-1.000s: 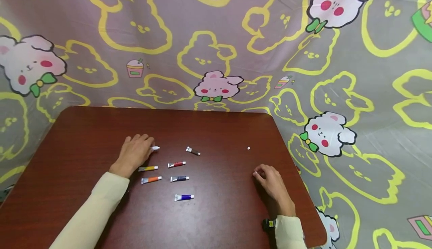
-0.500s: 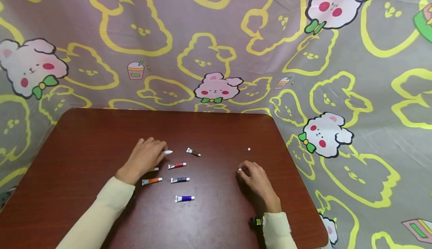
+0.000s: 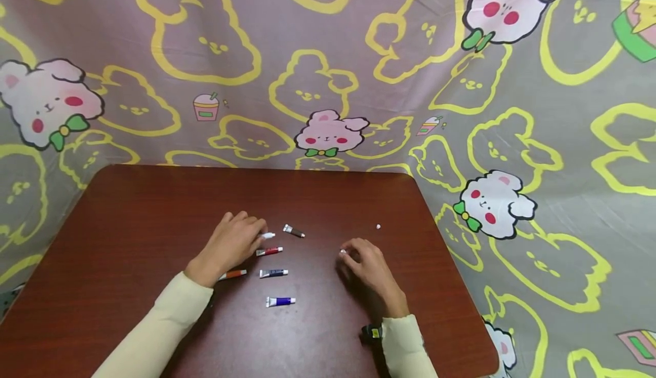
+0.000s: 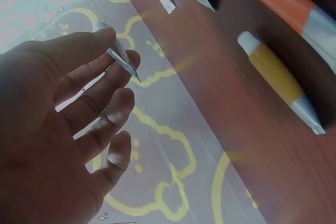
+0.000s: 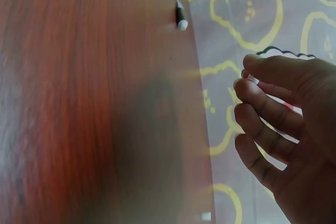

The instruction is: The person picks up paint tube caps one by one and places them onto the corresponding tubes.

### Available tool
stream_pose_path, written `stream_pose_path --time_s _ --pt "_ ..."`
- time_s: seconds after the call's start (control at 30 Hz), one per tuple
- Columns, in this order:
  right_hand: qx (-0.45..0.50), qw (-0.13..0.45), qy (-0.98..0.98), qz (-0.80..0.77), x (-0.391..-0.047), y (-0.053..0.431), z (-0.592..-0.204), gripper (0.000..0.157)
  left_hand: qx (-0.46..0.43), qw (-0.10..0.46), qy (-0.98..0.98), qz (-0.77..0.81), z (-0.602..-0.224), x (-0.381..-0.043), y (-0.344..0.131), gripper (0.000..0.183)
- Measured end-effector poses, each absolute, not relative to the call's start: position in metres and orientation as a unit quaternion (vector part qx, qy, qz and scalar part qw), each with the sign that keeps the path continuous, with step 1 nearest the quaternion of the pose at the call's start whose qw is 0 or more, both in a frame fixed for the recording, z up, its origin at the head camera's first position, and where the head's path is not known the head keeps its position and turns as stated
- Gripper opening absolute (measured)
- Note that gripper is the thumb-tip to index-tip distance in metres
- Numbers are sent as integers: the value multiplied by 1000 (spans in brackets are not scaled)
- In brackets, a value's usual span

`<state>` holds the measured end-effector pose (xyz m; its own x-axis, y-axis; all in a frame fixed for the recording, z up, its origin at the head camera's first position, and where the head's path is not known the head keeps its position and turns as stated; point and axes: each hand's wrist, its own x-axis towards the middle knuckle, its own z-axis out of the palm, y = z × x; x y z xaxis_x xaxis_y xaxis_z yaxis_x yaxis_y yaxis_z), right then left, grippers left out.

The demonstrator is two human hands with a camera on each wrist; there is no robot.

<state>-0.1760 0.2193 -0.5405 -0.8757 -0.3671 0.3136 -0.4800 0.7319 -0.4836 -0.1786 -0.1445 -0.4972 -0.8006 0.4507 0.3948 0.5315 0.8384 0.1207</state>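
My left hand (image 3: 232, 245) pinches a small white paint tube (image 3: 269, 235) between thumb and fingertips, its nozzle end pointing right. The tube's flat silver end (image 4: 125, 62) shows in the left wrist view. To the right, my right hand (image 3: 370, 268) pinches a tiny white cap (image 5: 253, 79) between thumb and index finger, mostly covered by them. Close by the left hand lie a red tube (image 3: 270, 251), an orange tube (image 3: 236, 274) and a brown tube (image 3: 294, 231). A yellow tube (image 4: 278, 72) is hidden behind the left hand in the head view.
A dark blue tube (image 3: 274, 274) and a violet tube (image 3: 281, 302) lie on the reddish-brown table (image 3: 328, 338) in front of the left hand. Another small white cap (image 3: 378, 226) sits toward the table's right side. A patterned cloth (image 3: 328, 36) hangs behind the table.
My left hand has moved right with the white tube, covering the yellow tube. My right hand has moved left with the small cap, so the hands are closer together.
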Motion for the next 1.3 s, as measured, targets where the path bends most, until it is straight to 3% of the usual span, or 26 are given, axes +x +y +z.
stream_pose_path --time_s 1.3 --pt "299 83 -896 317 -180 167 -531 14 -304 192 -925 -122 -497 -168 -111 21"
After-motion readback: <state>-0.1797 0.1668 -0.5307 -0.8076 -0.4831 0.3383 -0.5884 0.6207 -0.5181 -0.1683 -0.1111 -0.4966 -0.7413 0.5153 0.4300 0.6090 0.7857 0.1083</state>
